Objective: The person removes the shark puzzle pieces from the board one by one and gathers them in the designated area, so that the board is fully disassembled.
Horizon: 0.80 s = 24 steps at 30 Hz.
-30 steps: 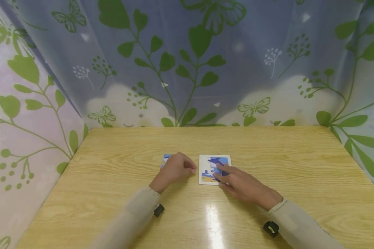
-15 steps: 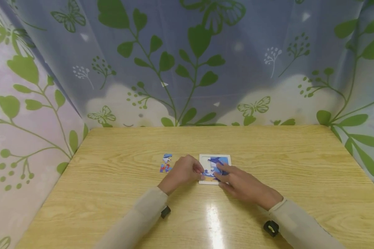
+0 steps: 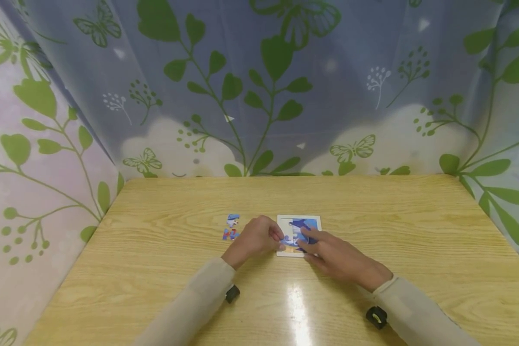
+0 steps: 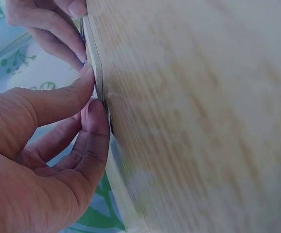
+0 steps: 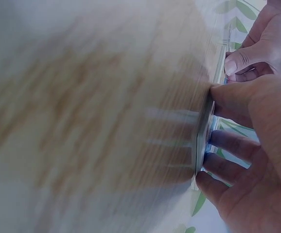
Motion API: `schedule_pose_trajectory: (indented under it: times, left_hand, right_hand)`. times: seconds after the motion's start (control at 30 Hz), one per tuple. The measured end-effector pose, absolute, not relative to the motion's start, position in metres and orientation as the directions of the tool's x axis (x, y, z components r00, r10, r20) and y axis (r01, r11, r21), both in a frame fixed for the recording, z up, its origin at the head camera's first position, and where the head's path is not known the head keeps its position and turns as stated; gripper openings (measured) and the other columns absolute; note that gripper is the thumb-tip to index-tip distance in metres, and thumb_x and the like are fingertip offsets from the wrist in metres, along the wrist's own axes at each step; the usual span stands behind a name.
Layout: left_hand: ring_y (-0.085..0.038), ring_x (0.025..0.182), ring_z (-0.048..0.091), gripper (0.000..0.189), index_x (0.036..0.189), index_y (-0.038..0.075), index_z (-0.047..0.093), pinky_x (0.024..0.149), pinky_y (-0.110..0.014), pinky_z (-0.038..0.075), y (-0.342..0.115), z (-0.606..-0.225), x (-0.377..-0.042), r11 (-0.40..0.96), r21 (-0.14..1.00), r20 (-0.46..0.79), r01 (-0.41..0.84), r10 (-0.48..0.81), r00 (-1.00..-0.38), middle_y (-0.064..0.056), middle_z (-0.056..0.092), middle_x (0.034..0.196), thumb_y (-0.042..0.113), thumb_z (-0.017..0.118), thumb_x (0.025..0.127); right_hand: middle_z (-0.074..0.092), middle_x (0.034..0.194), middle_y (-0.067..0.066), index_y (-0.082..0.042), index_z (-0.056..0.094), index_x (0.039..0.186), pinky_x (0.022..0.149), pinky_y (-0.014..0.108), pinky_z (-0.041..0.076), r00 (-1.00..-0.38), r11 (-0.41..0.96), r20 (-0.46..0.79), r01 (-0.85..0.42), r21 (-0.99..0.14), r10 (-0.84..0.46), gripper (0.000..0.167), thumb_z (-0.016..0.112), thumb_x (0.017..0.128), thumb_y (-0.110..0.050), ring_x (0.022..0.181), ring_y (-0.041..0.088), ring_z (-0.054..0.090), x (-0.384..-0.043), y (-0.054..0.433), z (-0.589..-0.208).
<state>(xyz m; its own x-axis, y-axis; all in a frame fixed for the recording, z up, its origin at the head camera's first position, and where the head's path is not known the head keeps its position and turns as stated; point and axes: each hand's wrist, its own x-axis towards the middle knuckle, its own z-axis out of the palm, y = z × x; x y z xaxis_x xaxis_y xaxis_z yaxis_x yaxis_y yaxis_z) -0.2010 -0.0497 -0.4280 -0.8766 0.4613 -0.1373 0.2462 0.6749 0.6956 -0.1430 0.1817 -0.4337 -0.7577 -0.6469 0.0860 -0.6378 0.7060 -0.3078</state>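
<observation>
In the head view a square white-framed jigsaw board with a blue sea-and-sand picture lies flat on the table. My left hand is at its left side, thumb and fingertips bent together over the board's lower left part. They pinch a small blue puzzle piece, mostly hidden by the fingers. Across the right half of the board rests my right hand, fingers spread over the picture and thumb at the near edge. Two loose jigsaw pieces, an upper one and a lower one, lie left of the left hand.
The wooden table runs back to a patterned curtain with leaves and butterflies, which also hangs along both sides. A dark wrist strap sits at the right sleeve, another dark one at the left.
My left hand has moved right from the loose pieces to the board's left side, uncovering those pieces. It has barely moved over the last half second. The right hand stays on the board.
</observation>
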Motion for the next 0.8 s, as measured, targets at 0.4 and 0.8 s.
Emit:
schedule_pose_trajectory:
  times: [0.4,0.8]
  left_hand:
    - [-0.01,0.075,0.063,0.005,0.085,0.011,0.077,0.069,-0.028,0.053,-0.051,-0.425,-0.197,0.648,0.728,-0.117,0.223,0.439,-0.891,0.004,0.07,0.079,0.01,0.078,0.089]
    - [-0.016,0.071,0.07,0.006,0.089,0.004,0.075,0.064,-0.029,0.058,-0.06,-0.428,-0.197,0.525,0.845,-0.121,0.107,0.383,-0.916,-0.003,0.071,0.08,0.004,0.071,0.094]
  right_hand:
    - [0.048,0.144,0.032,0.008,0.062,0.13,0.105,0.054,0.044,-0.74,0.688,0.112,-0.662,-0.297,-0.664,0.037,0.067,0.098,-0.011,0.134,0.048,0.047,-0.144,0.182,-0.435]
    - [0.046,0.146,0.032,0.009,0.06,0.131,0.106,0.055,0.042,-0.744,0.687,0.104,-0.654,-0.317,-0.66,0.038,0.065,0.099,-0.01,0.135,0.049,0.045,-0.144,0.182,-0.435]
